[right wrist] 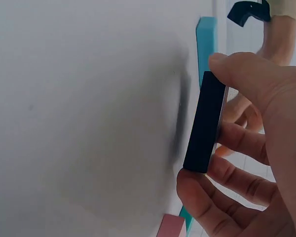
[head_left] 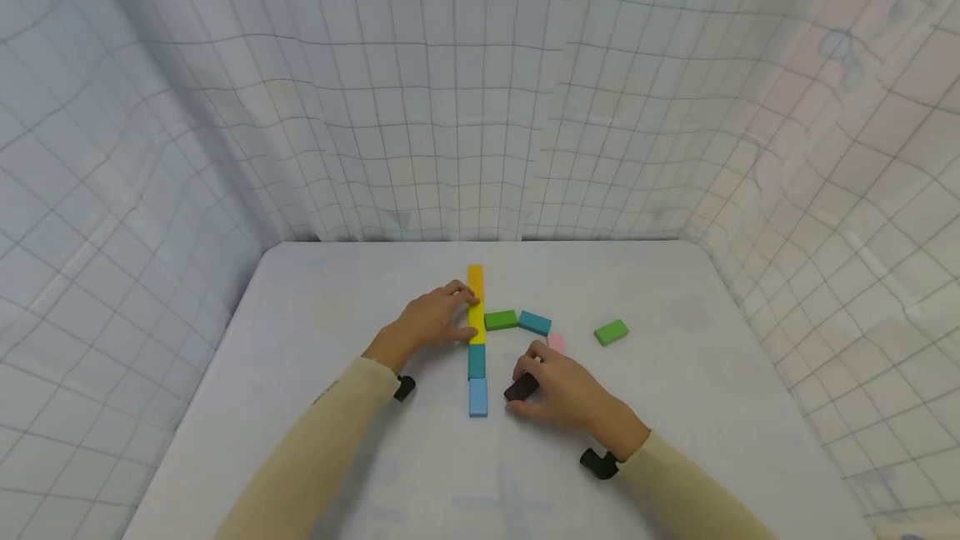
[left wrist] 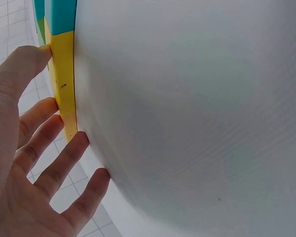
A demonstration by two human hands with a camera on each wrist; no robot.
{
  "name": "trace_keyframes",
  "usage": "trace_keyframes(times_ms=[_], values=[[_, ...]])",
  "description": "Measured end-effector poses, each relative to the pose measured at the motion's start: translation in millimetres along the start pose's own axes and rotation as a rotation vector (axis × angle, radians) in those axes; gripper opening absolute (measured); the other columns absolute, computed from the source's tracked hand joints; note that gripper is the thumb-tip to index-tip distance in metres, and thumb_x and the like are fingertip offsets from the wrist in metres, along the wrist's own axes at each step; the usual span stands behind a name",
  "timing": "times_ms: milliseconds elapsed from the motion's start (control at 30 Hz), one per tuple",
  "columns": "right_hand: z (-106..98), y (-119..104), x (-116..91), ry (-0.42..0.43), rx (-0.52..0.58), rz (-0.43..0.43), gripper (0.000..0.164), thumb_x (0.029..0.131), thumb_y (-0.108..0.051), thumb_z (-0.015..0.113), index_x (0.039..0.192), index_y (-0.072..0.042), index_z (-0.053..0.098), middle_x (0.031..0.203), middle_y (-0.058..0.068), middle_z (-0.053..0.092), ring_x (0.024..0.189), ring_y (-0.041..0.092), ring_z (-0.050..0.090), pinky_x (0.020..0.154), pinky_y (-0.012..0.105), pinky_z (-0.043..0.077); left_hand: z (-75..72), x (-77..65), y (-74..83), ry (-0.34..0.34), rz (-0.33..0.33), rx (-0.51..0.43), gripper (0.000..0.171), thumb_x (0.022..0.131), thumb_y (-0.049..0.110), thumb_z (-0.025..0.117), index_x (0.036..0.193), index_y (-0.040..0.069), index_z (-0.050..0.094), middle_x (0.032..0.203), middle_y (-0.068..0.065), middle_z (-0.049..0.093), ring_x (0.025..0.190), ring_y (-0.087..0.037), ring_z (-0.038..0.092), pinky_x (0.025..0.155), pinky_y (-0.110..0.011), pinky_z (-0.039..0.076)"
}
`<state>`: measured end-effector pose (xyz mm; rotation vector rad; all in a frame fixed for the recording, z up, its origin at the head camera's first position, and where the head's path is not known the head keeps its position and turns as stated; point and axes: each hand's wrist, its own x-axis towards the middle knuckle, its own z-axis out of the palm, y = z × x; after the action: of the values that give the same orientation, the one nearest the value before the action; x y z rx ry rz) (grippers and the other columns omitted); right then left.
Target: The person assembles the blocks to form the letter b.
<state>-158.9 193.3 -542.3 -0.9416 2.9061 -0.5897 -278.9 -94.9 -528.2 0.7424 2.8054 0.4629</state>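
Small coloured blocks form a straight row on the table: yellow [head_left: 476, 273] at the far end, then teal [head_left: 477, 362], then light blue [head_left: 478, 398] nearest me. My left hand [head_left: 429, 319] lies beside the yellow part, its thumb and fingertips touching the yellow side [left wrist: 64, 81] with fingers loosely extended. In my right hand [head_left: 568, 392] a black block [right wrist: 204, 123] is pinched by its two ends between thumb and fingertips. A shadow under it in the right wrist view shows it raised off the table, right of the light blue block.
A green block [head_left: 500, 320] and a blue block [head_left: 535, 323] branch rightward from the yellow part. A pink block [head_left: 555, 342], partly hidden by my right hand, follows them. Another green block [head_left: 612, 332] lies farther right. Grid-patterned white curtains [head_left: 480, 123] enclose the white table [head_left: 337, 273].
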Motion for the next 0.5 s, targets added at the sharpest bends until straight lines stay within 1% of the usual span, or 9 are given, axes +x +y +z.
trace_keyframes(times_ms=[100, 233, 367, 500], values=[[2.7, -5.7, 3.0, -0.015, -0.019, -0.001, 0.04, 0.096, -0.05, 0.097, 0.117, -0.022, 0.079, 0.116, -0.004, 0.067, 0.092, 0.005, 0.063, 0.082, 0.024, 0.062, -0.5, -2.8, -0.7, 0.012, 0.012, -0.005, 0.058, 0.108, 0.044, 0.085, 0.157, 0.016, 0.07, 0.169, -0.005, 0.06, 0.155, -0.033, 0.064, 0.129, -0.057, 0.056], [4.2, -9.4, 4.5, -0.039, -0.032, 0.005, 0.044, 0.096, -0.051, 0.097, 0.123, -0.02, 0.081, 0.116, -0.001, 0.068, 0.089, 0.006, 0.062, 0.078, 0.022, 0.061, -0.1, -2.0, -0.2, 0.021, 0.017, -0.003, 0.058, 0.108, 0.044, 0.085, 0.156, 0.016, 0.071, 0.167, -0.005, 0.061, 0.154, -0.033, 0.065, 0.129, -0.056, 0.057], [5.0, -10.5, 4.3, -0.073, -0.029, 0.004, 0.043, 0.097, -0.047, 0.097, 0.127, -0.02, 0.082, 0.118, -0.001, 0.068, 0.092, 0.008, 0.064, 0.082, 0.025, 0.063, 1.7, -1.5, -0.4, 0.013, 0.006, -0.002, 0.058, 0.108, 0.045, 0.085, 0.156, 0.017, 0.07, 0.168, -0.004, 0.06, 0.155, -0.032, 0.064, 0.13, -0.056, 0.056], [5.7, -10.2, 4.1, -0.078, -0.006, -0.016, 0.038, 0.099, -0.038, 0.097, 0.13, -0.019, 0.082, 0.12, 0.0, 0.069, 0.095, 0.009, 0.068, 0.088, 0.028, 0.066, 3.1, -1.3, -0.3, 0.015, 0.001, 0.0, 0.058, 0.107, 0.045, 0.086, 0.156, 0.018, 0.07, 0.168, -0.004, 0.06, 0.155, -0.032, 0.064, 0.13, -0.057, 0.056]])
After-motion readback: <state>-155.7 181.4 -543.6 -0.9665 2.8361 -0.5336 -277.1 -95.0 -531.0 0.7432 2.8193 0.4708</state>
